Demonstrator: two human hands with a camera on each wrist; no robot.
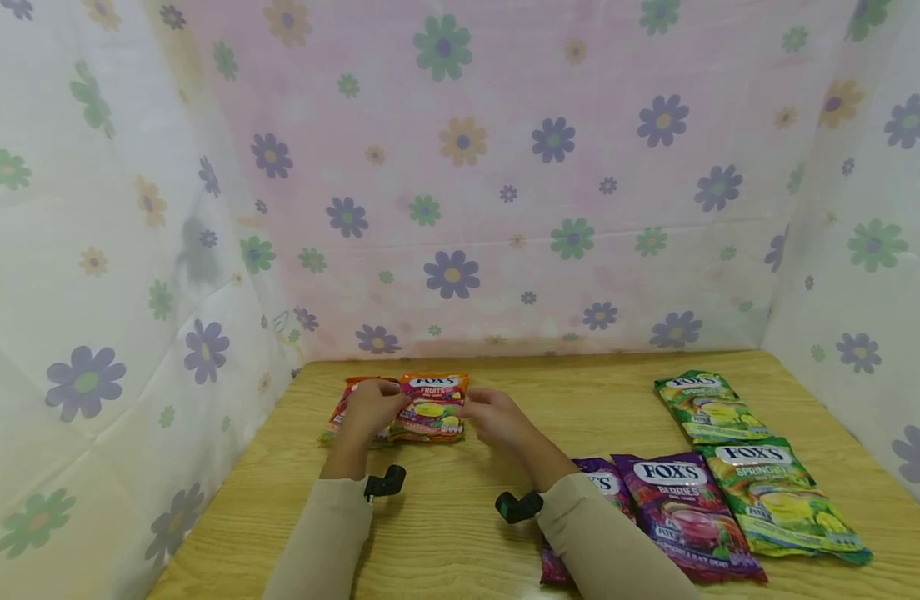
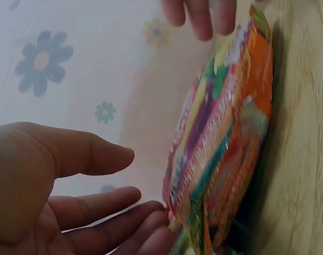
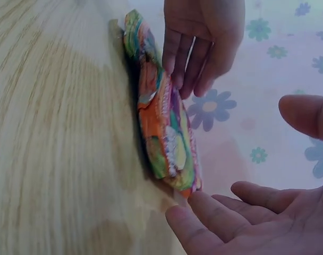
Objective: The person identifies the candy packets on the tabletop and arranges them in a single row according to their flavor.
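Two orange-and-red FOX'S candy bags lie side by side at the table's far left. The right one, a FRUITS candy bag [image 1: 432, 408], lies flat between the hands. My left hand [image 1: 373, 408] is over the left candy bag [image 1: 345, 402] and covers much of it; its fingers reach the FRUITS bag's left edge. At that bag's right edge is my right hand [image 1: 497, 421]. In the left wrist view the left hand's fingers [image 2: 103, 207] are extended, thumb apart, fingertips against the bag. The right wrist view has the right fingers [image 3: 220, 212] loosely extended near the bag's end.
Two purple BERRIES candy bags [image 1: 688, 517] lie at the front right, one partly under the right sleeve [image 1: 610, 542]. Beside them are two green SPRING candy bags [image 1: 786, 500], one behind the other. Flowered cloth [image 1: 505, 167] walls the wooden table [image 1: 445, 533] at the back and sides.
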